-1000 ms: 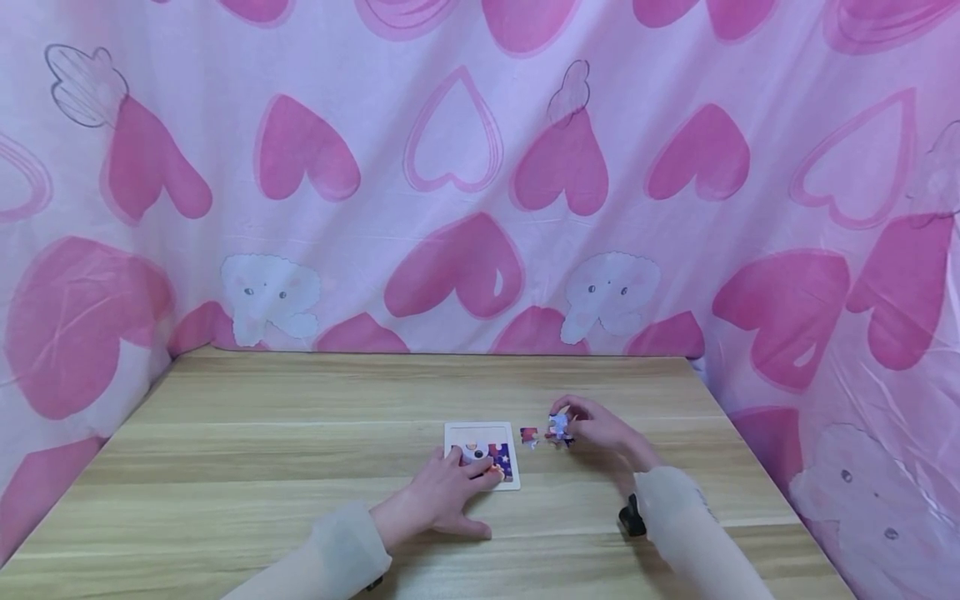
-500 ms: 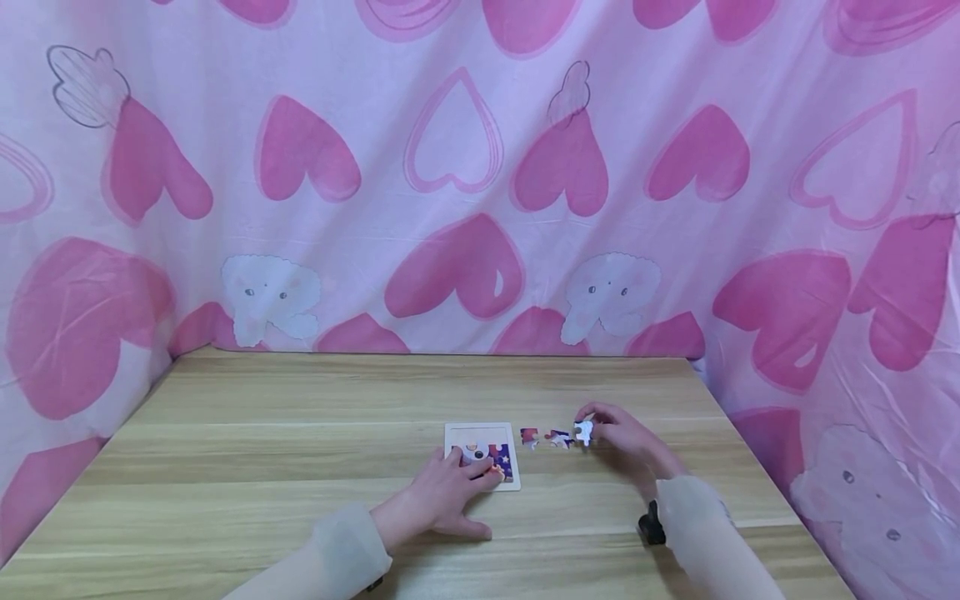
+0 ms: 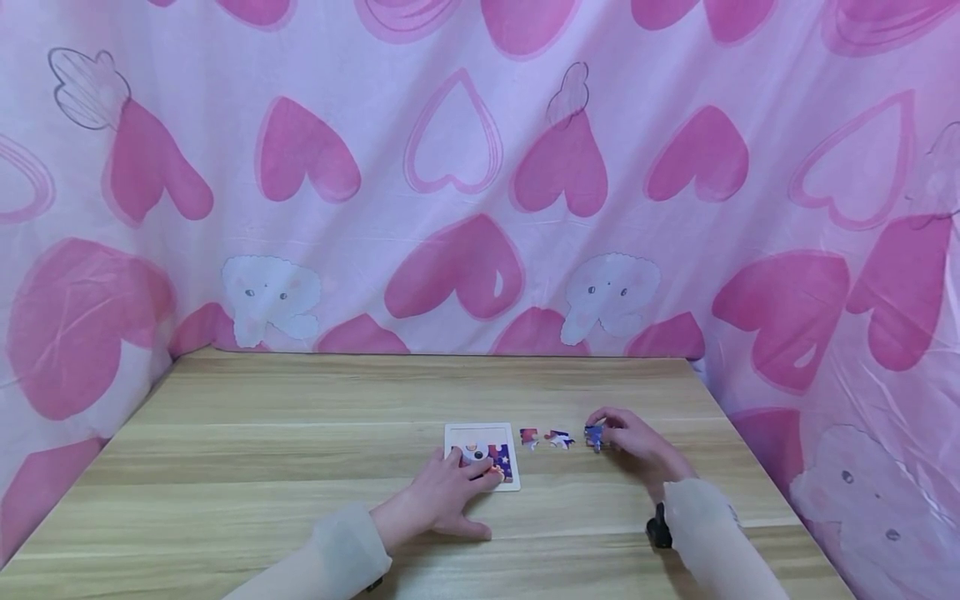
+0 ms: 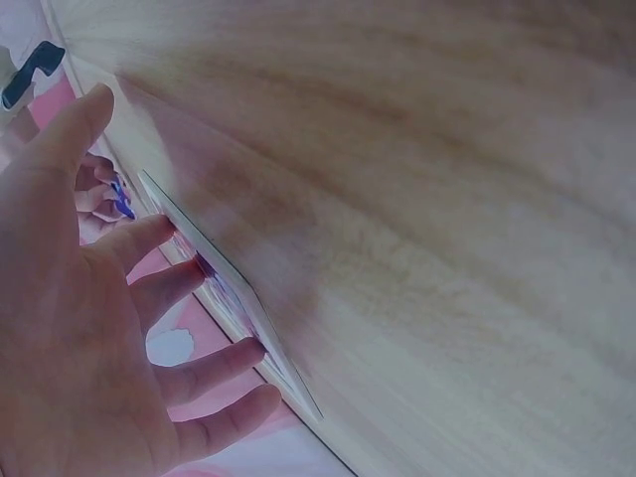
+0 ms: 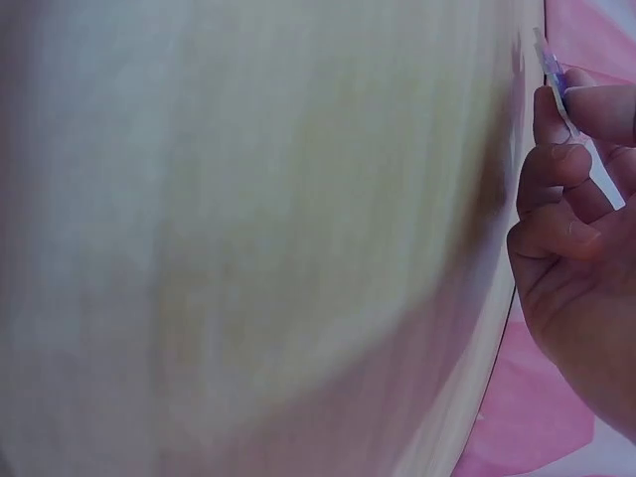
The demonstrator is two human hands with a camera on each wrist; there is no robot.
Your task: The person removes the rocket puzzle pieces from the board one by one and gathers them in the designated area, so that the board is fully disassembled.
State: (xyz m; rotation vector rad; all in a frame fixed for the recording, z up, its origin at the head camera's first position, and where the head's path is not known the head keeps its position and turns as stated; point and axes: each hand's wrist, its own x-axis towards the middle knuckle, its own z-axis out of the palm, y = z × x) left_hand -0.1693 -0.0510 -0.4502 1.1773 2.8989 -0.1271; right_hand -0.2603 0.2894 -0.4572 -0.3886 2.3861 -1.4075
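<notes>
My left hand (image 3: 438, 492) lies with spread fingers on the lower left of a white-framed puzzle tray (image 3: 515, 458). Several fitted pieces in purple, red and white fill its lower part, some hidden under the fingers. In the left wrist view the fingertips touch the tray (image 4: 256, 303) near its edge. To the right of the tray, my right hand (image 3: 633, 437) pinches a bluish-purple puzzle piece (image 3: 593, 437) between thumb and fingers. The right wrist view shows this piece (image 5: 552, 75) edge-on at the fingertips, the other fingers curled.
Between tray and right hand lie two loose puzzle pieces, a red and white one (image 3: 529, 437) and a purple and white one (image 3: 559, 439). The wooden table (image 3: 315, 417) meets a pink heart-patterned curtain (image 3: 450, 250) at its back and sides.
My right hand has moved right with a piece, and the purple and white piece now lies uncovered. The held piece now shows a bluish-purple face instead of a whitish one. My left hand stays put.
</notes>
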